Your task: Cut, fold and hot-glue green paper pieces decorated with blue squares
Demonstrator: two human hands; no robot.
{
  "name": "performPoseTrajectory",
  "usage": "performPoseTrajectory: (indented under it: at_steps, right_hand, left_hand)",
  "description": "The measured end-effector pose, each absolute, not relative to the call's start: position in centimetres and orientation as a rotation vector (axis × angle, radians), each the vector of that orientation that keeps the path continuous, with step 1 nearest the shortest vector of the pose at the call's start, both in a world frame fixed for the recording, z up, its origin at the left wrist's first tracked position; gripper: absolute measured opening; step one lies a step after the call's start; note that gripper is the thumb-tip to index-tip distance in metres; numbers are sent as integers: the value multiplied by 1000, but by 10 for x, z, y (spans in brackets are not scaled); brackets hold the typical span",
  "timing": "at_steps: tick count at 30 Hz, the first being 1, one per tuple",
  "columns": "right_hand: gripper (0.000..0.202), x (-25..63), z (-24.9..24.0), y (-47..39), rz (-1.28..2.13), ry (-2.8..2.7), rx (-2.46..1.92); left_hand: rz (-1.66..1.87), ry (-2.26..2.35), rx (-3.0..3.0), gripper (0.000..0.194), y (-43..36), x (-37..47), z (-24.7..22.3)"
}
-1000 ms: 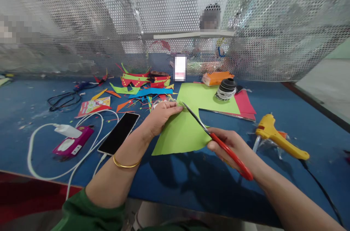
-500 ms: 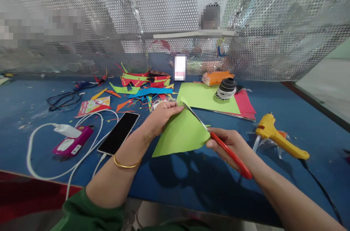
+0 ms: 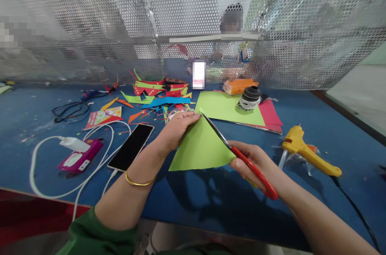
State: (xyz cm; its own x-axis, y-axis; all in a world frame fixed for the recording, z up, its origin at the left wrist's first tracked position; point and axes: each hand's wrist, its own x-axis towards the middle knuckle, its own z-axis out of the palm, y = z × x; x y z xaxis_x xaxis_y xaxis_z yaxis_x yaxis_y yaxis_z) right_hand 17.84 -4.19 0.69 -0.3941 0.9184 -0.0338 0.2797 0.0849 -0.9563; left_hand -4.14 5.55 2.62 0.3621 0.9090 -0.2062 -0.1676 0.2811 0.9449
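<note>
A piece of light green paper (image 3: 202, 148), roughly triangular, is held above the blue table by my left hand (image 3: 178, 128), which pinches its upper corner. Red-handled scissors (image 3: 255, 171) are in my right hand (image 3: 251, 162), the fingers wrapped round the handles. Their metal blades lie along the paper's upper right edge, with the tips close to my left fingertips. The paper's right corner touches my right hand near the thumb.
A black phone (image 3: 131, 147) and a purple power strip (image 3: 81, 156) with white cables lie left. Coloured scraps (image 3: 163, 101) and green sheets (image 3: 230, 106) lie behind; a yellow glue gun (image 3: 307, 151) is at right. Perforated metal mesh (image 3: 187, 1) stands beyond.
The green paper has shifted and its lower edge has spread slightly to the right. The scissor blades have changed angle a little. The small green tip beyond the blades no longer shows.
</note>
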Motion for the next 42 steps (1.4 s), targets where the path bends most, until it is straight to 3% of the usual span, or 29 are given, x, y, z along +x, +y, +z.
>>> performPoseTrajectory:
  at_steps: [31,42]
  right_hand:
    - [62,175,9,-42,1382,-1649,-1220]
    - [65,180,1,-33,1057,-1460,-1474]
  left_hand:
    - [791,896,1024,17,48,-35,28]
    - [844,965,1065,18,53,-41,27]
